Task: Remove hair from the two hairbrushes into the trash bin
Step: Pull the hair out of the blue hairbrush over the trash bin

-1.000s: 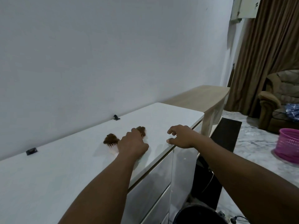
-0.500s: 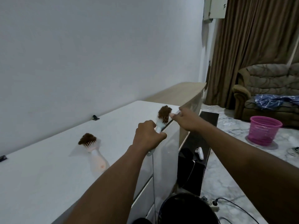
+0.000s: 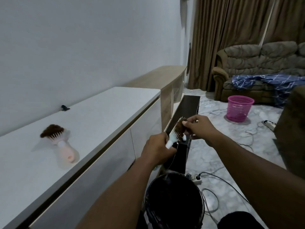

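Head view — blue hairbrush, left-hand clasped, now above bin; right hand pinching hair.

left hand: carries the light-blue hairbrush off the surface, now out over the floor above the black trash bin | right hand: moves from the brush tip to pinching its hair clump | camera: swings right and down

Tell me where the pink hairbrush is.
The pink hairbrush lies on the white cabinet at the left of the head view, hair still on it, apart from both hands.
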Demonstrator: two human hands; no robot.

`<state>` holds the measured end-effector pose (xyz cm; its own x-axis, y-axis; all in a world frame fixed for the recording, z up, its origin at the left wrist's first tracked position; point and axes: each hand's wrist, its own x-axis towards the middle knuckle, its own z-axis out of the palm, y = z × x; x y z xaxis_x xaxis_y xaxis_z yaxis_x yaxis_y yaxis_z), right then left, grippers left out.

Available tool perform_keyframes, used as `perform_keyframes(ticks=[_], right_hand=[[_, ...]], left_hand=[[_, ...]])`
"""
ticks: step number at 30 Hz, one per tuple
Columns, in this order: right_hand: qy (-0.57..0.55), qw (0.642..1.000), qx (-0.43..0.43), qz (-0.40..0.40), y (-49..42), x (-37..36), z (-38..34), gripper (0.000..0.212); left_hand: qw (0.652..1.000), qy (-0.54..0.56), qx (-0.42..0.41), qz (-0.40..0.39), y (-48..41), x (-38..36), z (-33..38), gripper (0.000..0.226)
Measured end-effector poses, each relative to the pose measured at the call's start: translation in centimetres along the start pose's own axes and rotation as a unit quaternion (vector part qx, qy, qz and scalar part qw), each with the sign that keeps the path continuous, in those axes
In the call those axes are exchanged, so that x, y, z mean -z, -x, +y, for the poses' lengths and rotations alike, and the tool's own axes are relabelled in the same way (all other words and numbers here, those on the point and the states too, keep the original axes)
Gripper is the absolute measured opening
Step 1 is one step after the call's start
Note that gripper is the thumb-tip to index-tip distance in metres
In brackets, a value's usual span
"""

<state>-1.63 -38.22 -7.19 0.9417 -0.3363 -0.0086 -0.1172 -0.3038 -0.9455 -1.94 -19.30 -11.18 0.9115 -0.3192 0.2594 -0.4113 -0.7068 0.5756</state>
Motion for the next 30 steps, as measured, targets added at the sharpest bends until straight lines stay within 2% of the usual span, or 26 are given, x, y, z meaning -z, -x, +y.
perform_keyframes(ticks=[4, 9, 17, 25, 30], right_hand=[[-0.025, 0.999, -0.031, -0.007, -0.5, -0.5, 3.4, 0.028], [-0.008, 0.998, -0.057, -0.017, -1.6, -1.9, 8.0, 0.016], [0.019, 0.989, -0.134, -0.052, -3.0, -5.5, 17.8, 0.016], [0.029, 0.971, -0.22, -0.085, -3.1, -8.6, 29.2, 0.004], [-0.002, 0.96, -0.268, -0.079, -3.9, -9.6, 33.7, 0.01]], left_hand=[[1.0, 0.003, 0.002, -0.026, 0.4, -2.7, -1.3, 0.025], [0.997, -0.005, 0.03, -0.065, 0.8, -6.4, -4.2, 0.032], [0.985, 0.028, 0.093, -0.144, 2.4, -13.3, -10.4, 0.028], [0.938, 0.057, 0.183, -0.289, 3.3, -21.3, -16.4, 0.033], [0.907, 0.097, 0.209, -0.352, 2.2, -25.1, -19.0, 0.03]])
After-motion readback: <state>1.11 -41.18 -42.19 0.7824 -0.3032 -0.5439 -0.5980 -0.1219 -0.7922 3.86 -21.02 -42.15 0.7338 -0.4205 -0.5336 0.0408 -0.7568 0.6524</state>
